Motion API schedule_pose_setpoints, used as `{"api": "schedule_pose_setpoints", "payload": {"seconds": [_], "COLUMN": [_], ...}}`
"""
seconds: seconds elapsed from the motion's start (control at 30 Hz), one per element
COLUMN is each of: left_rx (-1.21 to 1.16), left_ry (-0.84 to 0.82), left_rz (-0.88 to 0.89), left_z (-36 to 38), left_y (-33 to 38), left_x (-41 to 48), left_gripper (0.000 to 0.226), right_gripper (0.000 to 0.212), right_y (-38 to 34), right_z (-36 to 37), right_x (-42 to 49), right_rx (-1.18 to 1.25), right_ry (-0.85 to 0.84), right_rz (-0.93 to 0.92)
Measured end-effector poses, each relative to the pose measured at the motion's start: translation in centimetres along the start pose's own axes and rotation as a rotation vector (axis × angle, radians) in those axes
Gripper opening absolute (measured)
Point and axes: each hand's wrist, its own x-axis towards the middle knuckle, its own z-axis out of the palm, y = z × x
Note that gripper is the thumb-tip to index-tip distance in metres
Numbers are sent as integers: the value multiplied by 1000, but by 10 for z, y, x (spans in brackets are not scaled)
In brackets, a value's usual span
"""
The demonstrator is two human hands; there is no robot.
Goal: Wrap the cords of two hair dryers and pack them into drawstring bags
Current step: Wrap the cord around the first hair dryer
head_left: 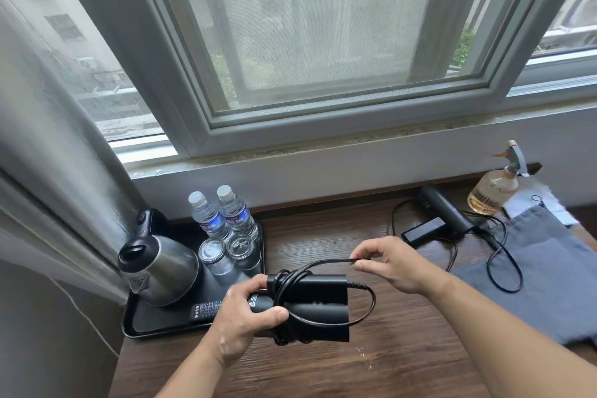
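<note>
The left hand [245,317] is closed around the folded hair dryer [310,304], gripping it where the coils of its cord [323,263] cross the body, so the thumb and fingers pin the finished turns and keep them from slipping. The right hand [392,263] pinches the free run of that cord between thumb and fingertips, just above and to the right of the dryer, holding it taut enough to lay down a further turn; a loose loop hangs below the right hand, off the dryer's open end. Judged from this, the wrapping of the first dryer is well along but not complete. The second hair dryer [442,212] lies beyond the right hand on the wooden table [403,362], its cord unwound and trailing across the grey drawstring bag [549,278], which lies flat to the right of the right hand, within reach for packing. A tray [135,329] with a kettle [161,265] sits beyond the left hand, clear of the work.
</note>
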Motion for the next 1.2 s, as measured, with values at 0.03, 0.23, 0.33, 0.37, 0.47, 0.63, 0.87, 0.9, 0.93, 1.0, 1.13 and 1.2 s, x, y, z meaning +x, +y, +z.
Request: {"api": "schedule_pose_setpoints", "payload": {"seconds": [0.03,0.23,0.33,0.37,0.47,0.63,0.87,0.9,0.93,1.0,1.13,1.2], "left_rx": [-22,-128,-178,-178,-175,-194,-137,-122,-107,-82,-66,-66], "left_ry": [3,87,112,123,164,183,200,199,197,192,175,184], "left_rz": [-6,11,-20,-16,-5,-28,-34,-38,-40,-36,-35,-37], "left_z": [1,5,5,4,2,-3,-5,-6,-6,-7,-3,-2], "left_y": [-1,-11,-13,-14,-18,-26,-33,-35,-36,-39,-41,-42], "left_x": [0,2,3,4,4,4,3,3,3,3,5,5], "left_gripper": [47,57,70,69,65,69,72,72,71,70,73,74], "right_gripper": [5,9,15,17,17,10,12,12,12,12,15,14], "right_y": [2,9,10,9,13,18,9,8,8,4,-4,-7], "right_z": [2,16,22,24,32,44,51,51,52,53,58,60], "right_x": [-1,-6,-8,-9,-9,-9,-10,-10,-9,-8,-6,-5], "right_rx": [17,15,-13,-1,104,317,801,849,895,981,1100,1181], "right_ry": [9,48,88,107,143,144,224,235,246,265,276,275], "right_rz": [10,88,114,127,170,230,355,358,365,383,410,433]}}
